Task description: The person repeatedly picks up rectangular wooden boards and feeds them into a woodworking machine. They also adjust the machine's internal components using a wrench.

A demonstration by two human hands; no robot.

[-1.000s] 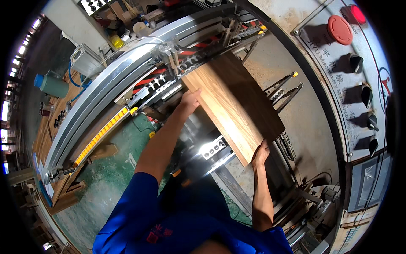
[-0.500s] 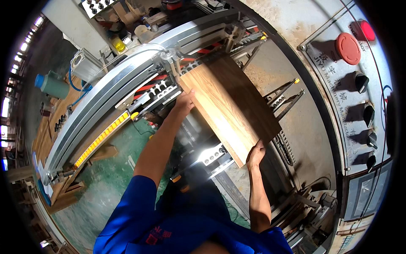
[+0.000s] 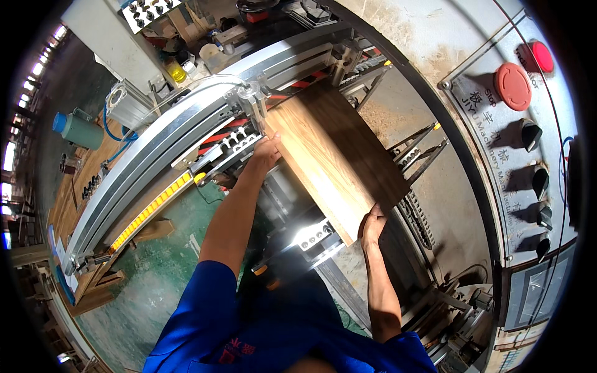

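Note:
A wide, flat wooden board (image 3: 323,155) with visible grain lies over the machine's rails, slanting from upper left to lower right. Its far right half is in shadow, while bright light falls on the near left half. My left hand (image 3: 267,151) grips the board's left edge close to the metal clamp post (image 3: 252,99). At the near right corner, my right hand (image 3: 374,225) holds the end, thumb on top and the other fingers mostly hidden at the edge. The board's far end reaches the machine's long metal beam (image 3: 205,102).
A control panel (image 3: 479,149) with red push buttons (image 3: 514,87) and black knobs stands at the right. Yellow-tipped support arms (image 3: 416,137) stick out beyond the board. A green jug (image 3: 81,128) with a blue lid sits at far left, behind a yellow strip (image 3: 152,211).
The board and both hands appear almost in the same place, shifted very slightly left in the view. The whole scene has moved a little with the head. Both hands keep their hold.

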